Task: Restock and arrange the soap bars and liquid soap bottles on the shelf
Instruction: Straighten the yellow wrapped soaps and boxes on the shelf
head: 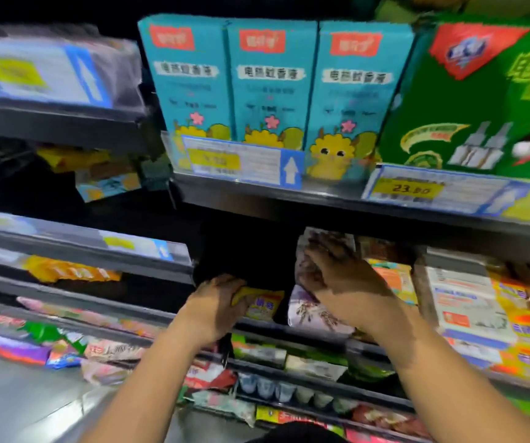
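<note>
Shop, retail aisle. Dark metal shelves [321,203] stacked in tiers, front rails carrying printed price tags [407,188], one reads 23.80, another has a white up arrow. Three identical teal boxes [271,81] face out in a row, just beside a big green box [481,100]. Lower tiers crammed with wrapped packets [468,302], same designs repeated side by side. Printed brand labels on everything. Shiny grey floor [17,394] at lower left.

The teal boxes [270,81] were brightly lit; the recess [244,247] beneath was left in deep shadow. Heavy blur and edge bending were noted at left.
</note>
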`<state>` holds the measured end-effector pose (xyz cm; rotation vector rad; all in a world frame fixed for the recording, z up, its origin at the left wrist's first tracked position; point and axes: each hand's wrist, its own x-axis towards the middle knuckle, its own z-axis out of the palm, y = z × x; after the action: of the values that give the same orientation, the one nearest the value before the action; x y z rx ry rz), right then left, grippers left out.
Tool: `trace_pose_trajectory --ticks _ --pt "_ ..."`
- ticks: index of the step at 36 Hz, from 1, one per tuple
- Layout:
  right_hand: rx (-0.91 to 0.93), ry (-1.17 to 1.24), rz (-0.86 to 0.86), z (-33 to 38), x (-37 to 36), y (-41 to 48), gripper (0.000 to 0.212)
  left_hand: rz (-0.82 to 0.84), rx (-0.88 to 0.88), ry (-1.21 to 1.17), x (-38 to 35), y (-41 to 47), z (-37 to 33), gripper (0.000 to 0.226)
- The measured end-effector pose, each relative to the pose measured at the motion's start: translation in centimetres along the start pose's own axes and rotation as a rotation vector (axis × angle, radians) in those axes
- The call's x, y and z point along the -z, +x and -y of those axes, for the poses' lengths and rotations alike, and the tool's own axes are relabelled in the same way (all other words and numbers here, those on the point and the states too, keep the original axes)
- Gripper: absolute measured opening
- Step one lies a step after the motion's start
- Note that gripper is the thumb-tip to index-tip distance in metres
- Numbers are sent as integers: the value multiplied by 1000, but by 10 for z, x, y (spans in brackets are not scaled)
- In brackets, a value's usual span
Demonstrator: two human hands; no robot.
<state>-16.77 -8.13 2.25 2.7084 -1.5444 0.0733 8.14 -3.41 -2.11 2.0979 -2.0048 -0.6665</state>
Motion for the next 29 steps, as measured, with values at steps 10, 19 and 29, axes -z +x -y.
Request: trace_pose_trajectory --ticks 10,19,29 --pt "-51 257 -174 12 -16 -4 35 185 -113 105 6 18 -5 70" --pt "-233 292 -73 14 -17 -7 48 78 -175 -21 11 15 -12 37" --pt "-191 421 -158 16 -11 -5 42 -272 -77 -537 4 3 -16 25"
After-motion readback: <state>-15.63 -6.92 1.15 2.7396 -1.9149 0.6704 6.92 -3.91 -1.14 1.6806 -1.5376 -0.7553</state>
